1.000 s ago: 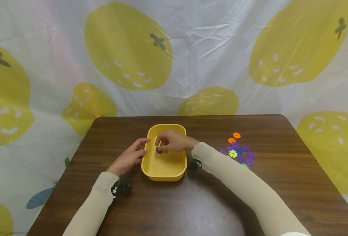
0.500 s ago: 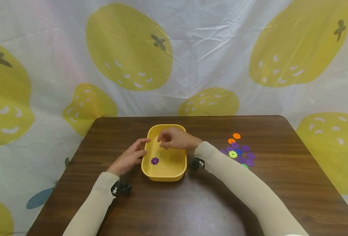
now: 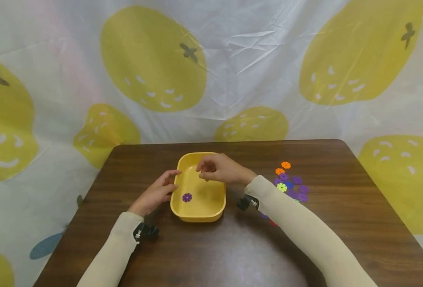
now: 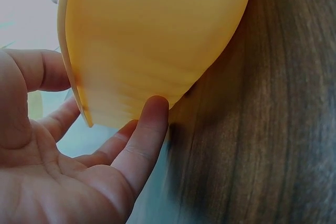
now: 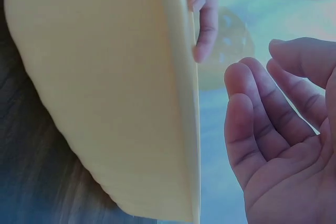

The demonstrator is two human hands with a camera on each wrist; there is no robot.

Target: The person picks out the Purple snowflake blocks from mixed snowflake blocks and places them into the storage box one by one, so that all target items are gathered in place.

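Purple notched disc (image 3: 187,197), flat on the floor of the yellow tray (image 3: 198,219), toward the near left corner. Probably very light, thin and stiff, perhaps awkward to lift when flat; best pinched across the toothed edge. For the tray: likely rigid plastic, best held by the lipped rim. Right hand (image 3: 222,169) above the tray's right side, with fingers loosely bent, thumb apart, nothing visibly held. Left hand (image 3: 154,196) relaxed, merely touching rim and outer wall. Smooth walls, rounded corners; similar discs (image 3: 296,180), variously coloured, on wood-grained table (image 3: 211,255).
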